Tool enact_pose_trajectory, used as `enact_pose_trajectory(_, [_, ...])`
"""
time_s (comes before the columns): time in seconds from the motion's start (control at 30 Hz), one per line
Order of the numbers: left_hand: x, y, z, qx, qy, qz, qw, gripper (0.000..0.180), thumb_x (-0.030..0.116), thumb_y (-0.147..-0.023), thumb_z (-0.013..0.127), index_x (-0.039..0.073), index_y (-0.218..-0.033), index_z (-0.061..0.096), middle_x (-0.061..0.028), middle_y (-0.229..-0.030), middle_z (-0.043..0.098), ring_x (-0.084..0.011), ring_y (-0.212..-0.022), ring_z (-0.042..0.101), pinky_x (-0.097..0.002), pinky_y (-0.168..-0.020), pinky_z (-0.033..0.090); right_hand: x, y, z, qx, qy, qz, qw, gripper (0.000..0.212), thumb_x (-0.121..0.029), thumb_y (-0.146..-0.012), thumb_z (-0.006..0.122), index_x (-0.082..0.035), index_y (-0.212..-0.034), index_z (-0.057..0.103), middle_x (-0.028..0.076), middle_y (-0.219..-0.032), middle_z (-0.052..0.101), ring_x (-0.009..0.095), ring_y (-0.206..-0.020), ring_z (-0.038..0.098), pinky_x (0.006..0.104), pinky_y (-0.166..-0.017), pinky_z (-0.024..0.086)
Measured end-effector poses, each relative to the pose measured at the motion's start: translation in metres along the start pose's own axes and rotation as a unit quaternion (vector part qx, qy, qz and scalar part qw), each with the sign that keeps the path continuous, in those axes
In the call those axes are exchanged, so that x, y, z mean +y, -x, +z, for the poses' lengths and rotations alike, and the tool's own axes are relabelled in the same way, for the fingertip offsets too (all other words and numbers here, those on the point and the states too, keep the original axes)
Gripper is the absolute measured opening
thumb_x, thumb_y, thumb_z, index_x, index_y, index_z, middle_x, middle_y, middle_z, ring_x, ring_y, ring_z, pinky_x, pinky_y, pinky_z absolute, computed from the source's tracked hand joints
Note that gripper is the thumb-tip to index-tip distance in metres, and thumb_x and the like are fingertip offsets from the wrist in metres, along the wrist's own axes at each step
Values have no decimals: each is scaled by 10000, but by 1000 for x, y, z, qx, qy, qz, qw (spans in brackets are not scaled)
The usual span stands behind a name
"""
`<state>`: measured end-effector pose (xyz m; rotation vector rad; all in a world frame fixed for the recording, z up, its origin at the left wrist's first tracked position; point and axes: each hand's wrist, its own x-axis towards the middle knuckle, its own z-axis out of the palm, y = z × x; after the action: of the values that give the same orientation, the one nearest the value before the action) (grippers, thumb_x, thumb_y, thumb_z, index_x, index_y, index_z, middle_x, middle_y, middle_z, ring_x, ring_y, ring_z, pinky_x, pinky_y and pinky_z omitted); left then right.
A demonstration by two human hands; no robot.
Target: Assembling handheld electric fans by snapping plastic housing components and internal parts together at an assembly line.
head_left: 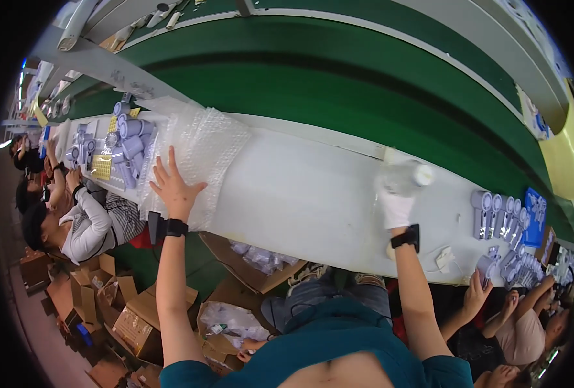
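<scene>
My bare left hand (177,189) is open, fingers spread over a sheet of clear bubble wrap (219,139) at the left part of the white worktable (293,187). My right hand (397,208), in a white glove, is closed around a clear bottle (400,178) with a white cap, above the table's right part. Motion blurs the bottle and hides some of the fingers. Beyond the wrap, to the left, lies a pile of lavender round-headed handheld devices (131,145).
More lavender devices (494,210) stand in a row at the right, beside a blue tray (534,216). Co-workers sit at both sides; one hand (476,296) holds a device. Open cartons (248,265) with bagged items stand below the table edge. A green belt (338,84) runs behind.
</scene>
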<state>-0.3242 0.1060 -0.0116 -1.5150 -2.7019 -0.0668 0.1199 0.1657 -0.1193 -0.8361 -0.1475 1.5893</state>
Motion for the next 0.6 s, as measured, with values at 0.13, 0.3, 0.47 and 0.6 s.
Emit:
enact_pose_trajectory(0.13, [10, -4, -3, 11, 6, 6, 1000, 1209, 255, -446, 854, 247, -1408, 123, -187, -1420, 162, -394, -1301, 182, -602, -1015, 129, 129, -2, 93, -11, -117, 327, 938, 502, -347, -763, 618, -86, -1163, 464, 130, -1152, 514, 273, -1066, 493, 410, -987, 359])
enact_pose_trajectory(0.3, [-15, -5, -12, -33, 143, 25, 989, 1050, 227, -537, 819, 180, -1393, 211, -171, -1405, 234, -361, -1308, 198, -547, -1040, 131, 223, 35, 194, -356, 510, -47, 781, 624, -173, -627, 724, -65, -1174, 445, 139, -1133, 517, 269, -1039, 512, 335, -916, 410])
enact_pose_trajectory(0.47, [-43, 17, -40, 48, 403, 64, 912, 673, 141, -715, 683, 93, -1309, 370, -161, -1339, 366, -305, -1291, 267, -427, -1056, 177, 255, 35, 184, -385, 486, -99, 779, 688, -149, -625, 719, -67, -1226, 394, 149, -1120, 505, 290, -1057, 495, 342, -919, 399])
enact_pose_trajectory(0.6, [-31, 48, -48, 169, 390, 7, 905, 449, 90, -804, 581, 33, -1225, 438, -143, -1264, 440, -262, -1217, 360, -365, -1026, 245, 242, 44, 182, -334, 507, -150, 780, 638, -125, -616, 709, -102, -1194, 440, 160, -1181, 482, 330, -1110, 455, 376, -905, 396])
